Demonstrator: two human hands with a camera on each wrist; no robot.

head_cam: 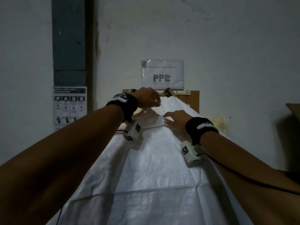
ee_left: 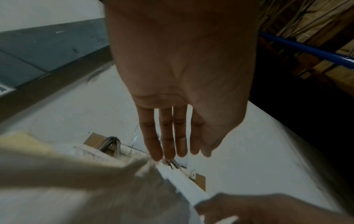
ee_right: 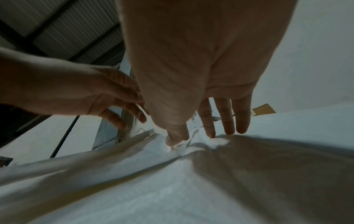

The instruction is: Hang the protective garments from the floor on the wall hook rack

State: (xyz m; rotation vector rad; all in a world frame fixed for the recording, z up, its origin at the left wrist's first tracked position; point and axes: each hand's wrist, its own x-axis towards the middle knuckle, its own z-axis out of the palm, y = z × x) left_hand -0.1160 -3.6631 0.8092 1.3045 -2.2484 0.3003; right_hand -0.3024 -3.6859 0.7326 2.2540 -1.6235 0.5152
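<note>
A long white protective garment hangs down the wall from the hook rack, just under the PPE sign. My left hand is up at the garment's top left edge by the hooks. In the left wrist view its fingers are straight and hold nothing. My right hand lies on the cloth a little lower and to the right. Its fingertips press on the white garment beside a small fold. Straps hang from one hook.
A laminated PPE sign is fixed above the rack, and a brown board backs it. A fire extinguisher poster is on the wall to the left. A yellowish garment shows behind the white one, with a cardboard box at far right.
</note>
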